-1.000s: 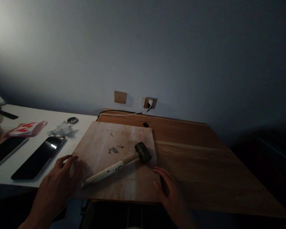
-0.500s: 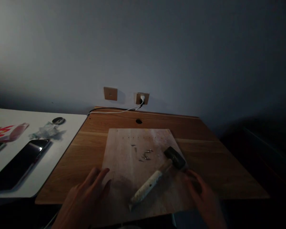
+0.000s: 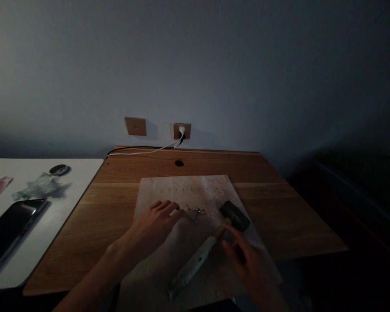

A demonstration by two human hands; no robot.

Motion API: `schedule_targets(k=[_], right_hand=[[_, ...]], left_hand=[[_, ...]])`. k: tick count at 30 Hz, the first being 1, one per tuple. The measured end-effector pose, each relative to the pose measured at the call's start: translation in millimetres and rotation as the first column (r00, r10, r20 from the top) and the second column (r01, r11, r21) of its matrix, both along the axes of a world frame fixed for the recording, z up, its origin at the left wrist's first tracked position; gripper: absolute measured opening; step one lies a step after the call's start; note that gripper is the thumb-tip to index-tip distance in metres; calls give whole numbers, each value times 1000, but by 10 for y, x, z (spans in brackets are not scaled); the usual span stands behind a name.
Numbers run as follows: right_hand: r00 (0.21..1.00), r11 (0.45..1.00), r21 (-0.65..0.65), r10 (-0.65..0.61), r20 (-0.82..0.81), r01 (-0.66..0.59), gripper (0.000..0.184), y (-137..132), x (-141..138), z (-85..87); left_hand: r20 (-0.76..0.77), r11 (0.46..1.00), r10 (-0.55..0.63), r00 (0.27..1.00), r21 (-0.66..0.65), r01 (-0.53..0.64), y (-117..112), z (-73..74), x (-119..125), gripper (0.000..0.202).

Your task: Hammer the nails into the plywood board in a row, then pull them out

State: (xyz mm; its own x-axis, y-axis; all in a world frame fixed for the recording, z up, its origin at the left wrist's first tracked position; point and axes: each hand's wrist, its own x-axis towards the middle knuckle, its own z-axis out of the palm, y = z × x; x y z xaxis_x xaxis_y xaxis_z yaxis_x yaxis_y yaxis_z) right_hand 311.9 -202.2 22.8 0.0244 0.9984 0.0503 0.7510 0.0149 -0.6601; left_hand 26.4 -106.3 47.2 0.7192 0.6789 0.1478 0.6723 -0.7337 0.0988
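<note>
A pale wooden board (image 3: 156, 186) lies on a brown wooden desk (image 3: 279, 221). On it rest a black-headed mallet (image 3: 234, 215) with a worn pale handle and a small heap of metal nails (image 3: 195, 212). My left hand (image 3: 156, 225) lies flat on the board with fingers stretched out, its fingertips just left of the nails. My right hand (image 3: 247, 260) hovers beside the mallet's handle, fingers loosely apart, one finger pointing at the neck of the mallet. Neither hand holds anything.
A white table (image 3: 68, 190) adjoins the desk on the left, with a dark phone (image 3: 9, 229), crumpled clear wrap (image 3: 39, 187) and a small dark disc (image 3: 59, 169). Two wall sockets (image 3: 182, 130) sit behind the desk, a white cable plugged in. The right side is dark.
The view shifted right, so board and desk sit more central. My left hand slid forward across the board to the nails. My right hand moved in from the board's edge toward the mallet handle.
</note>
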Motion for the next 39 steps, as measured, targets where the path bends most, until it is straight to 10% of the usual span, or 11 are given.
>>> schedule_targets(k=[13, 23, 32, 39], right_hand=[[933, 990, -139, -69, -354, 21, 41, 118, -201, 101], [449, 885, -409, -466, -762, 224, 56, -51, -14, 118], [683, 949, -235, -313, -660, 208, 72, 267, 287, 54], [719, 958, -195, -288, -633, 212, 68, 345, 274, -30]], left_hand=[[-96, 984, -179, 979, -6, 179, 516, 6, 456, 17], [-53, 972, -203, 978, -133, 194, 769, 44, 595, 16], [3, 930, -194, 981, -317, 185, 856, 156, 667, 10], [420, 878, -88, 903, -396, 269, 1226, -19, 1037, 22]])
